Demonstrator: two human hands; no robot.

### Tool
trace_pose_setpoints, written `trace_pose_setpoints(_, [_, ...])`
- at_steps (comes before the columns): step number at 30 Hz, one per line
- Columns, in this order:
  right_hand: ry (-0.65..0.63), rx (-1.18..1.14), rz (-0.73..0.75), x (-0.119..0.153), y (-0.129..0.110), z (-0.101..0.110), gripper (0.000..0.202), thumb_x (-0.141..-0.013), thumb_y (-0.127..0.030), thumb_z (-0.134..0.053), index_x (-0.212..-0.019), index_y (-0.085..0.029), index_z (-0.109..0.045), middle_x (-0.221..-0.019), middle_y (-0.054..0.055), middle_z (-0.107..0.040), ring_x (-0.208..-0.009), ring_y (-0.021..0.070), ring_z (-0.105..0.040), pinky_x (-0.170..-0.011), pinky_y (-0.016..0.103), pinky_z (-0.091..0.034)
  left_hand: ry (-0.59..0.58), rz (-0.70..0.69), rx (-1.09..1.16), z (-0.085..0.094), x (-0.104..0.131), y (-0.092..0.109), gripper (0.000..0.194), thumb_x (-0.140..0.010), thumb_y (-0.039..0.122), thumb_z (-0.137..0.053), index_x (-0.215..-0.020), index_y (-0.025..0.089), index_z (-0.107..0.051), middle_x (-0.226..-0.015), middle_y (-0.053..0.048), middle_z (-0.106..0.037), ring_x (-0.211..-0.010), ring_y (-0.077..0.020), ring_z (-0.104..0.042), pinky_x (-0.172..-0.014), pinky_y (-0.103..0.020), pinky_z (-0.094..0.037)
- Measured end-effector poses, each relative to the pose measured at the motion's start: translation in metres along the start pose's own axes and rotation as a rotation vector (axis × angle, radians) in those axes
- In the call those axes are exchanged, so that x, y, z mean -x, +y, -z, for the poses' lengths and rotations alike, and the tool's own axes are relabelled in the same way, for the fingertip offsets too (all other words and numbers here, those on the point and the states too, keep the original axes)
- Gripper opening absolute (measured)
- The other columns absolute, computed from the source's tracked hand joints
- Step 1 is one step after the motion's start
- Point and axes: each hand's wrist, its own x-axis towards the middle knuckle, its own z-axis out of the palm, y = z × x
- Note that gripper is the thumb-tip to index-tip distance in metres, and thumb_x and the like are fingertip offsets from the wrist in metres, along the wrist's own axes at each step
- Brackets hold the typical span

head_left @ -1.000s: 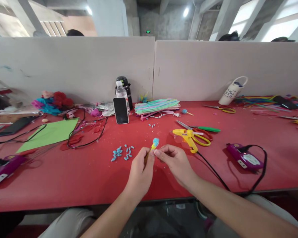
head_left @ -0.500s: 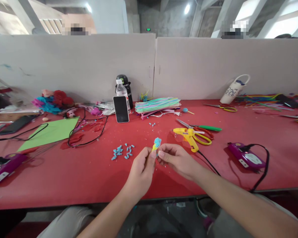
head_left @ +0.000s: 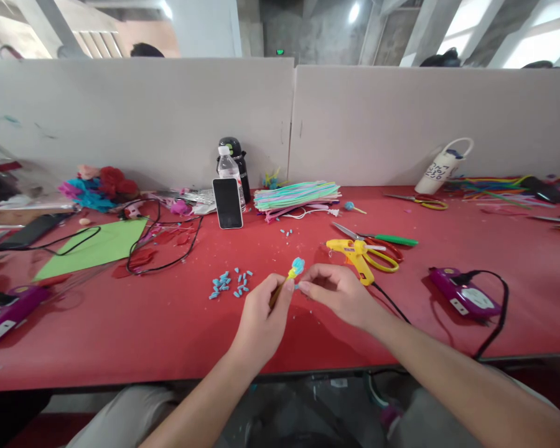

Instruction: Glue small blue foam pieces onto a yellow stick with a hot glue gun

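Observation:
My left hand is closed around a thin stick whose yellow neck carries a small blue flower-like head, tilted up to the right. Just right of it, my right hand pinches what looks like a tiny blue piece between thumb and forefinger. Its fingertips sit close to the stick; whether they touch it I cannot tell. Several short blue pieces lie loose on the red table, left of my hands. A yellow glue gun rests to the right of my right hand.
Scissors and a green-handled tool lie behind the glue gun. A purple power strip with a black cord is at right. Farther back are a propped phone, bundled pipe cleaners and a white bottle. Green paper lies left.
My right fingertips have drawn slightly away from the flower-like head. The stick has shifted a little in my left hand, and more of its lower part shows.

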Motion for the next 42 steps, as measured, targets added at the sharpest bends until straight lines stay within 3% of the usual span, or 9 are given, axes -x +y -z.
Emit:
trace_pose_setpoints(8, [0.1,0.162,0.113,0.003,-0.019,0.012,0.016,-0.09,-0.035,-0.063,-0.083,-0.022,-0.067,-0.078,0.002,-0.067,-0.071,0.0156,-0.059,-0.066,0.028,-0.048,0.068,-0.08,-0.248,0.007,-0.003,-0.001,0.031,-0.098,0.038,-0.046,-0.074,0.018,-0.051,-0.062,0.004,-0.042,-0.058,-0.0106,-0.037,-0.056,-0.024,-0.029])
trace_pose_setpoints(17, [0.136,0.227,0.154,0.004,-0.017,0.002,0.014,-0.092,-0.033,-0.062,-0.084,-0.023,-0.068,-0.081,0.001,-0.068,-0.075,0.0162,-0.061,-0.066,0.028,-0.048,0.076,-0.239,-0.346,0.004,-0.002,-0.003,0.024,-0.097,0.028,-0.048,-0.077,0.018,-0.056,-0.069,0.001,-0.054,-0.062,-0.0115,-0.047,-0.061,-0.023,-0.035])
trace_pose_setpoints(29, [0.129,0.227,0.086,0.0,-0.008,0.007,0.017,-0.089,-0.036,-0.064,-0.083,-0.021,-0.069,-0.078,0.001,-0.069,-0.071,0.0158,-0.061,-0.065,0.028,-0.048,0.041,-0.25,-0.377,0.005,-0.001,-0.003,0.027,-0.098,0.029,-0.045,-0.075,0.018,-0.054,-0.069,0.001,-0.05,-0.062,-0.0118,-0.044,-0.062,-0.024,-0.034])
trace_pose_setpoints(38, [0.113,0.26,0.038,-0.002,-0.008,0.014,0.019,-0.089,-0.036,-0.064,-0.081,-0.02,-0.07,-0.075,0.001,-0.068,-0.066,0.0145,-0.059,-0.059,0.027,-0.045,-0.001,-0.252,-0.428,0.005,-0.003,-0.005,0.025,-0.099,0.027,-0.045,-0.079,0.018,-0.057,-0.074,-0.002,-0.056,-0.066,-0.0134,-0.049,-0.064,-0.026,-0.035])
trace_pose_setpoints(42, [0.162,0.304,0.106,0.002,-0.01,0.015,0.016,-0.091,-0.034,-0.061,-0.084,-0.021,-0.069,-0.078,0.002,-0.068,-0.068,0.0152,-0.059,-0.061,0.028,-0.046,-0.013,-0.234,-0.436,0.006,-0.002,-0.005,0.024,-0.098,0.026,-0.045,-0.08,0.017,-0.058,-0.075,-0.002,-0.057,-0.065,-0.0133,-0.049,-0.064,-0.026,-0.035])
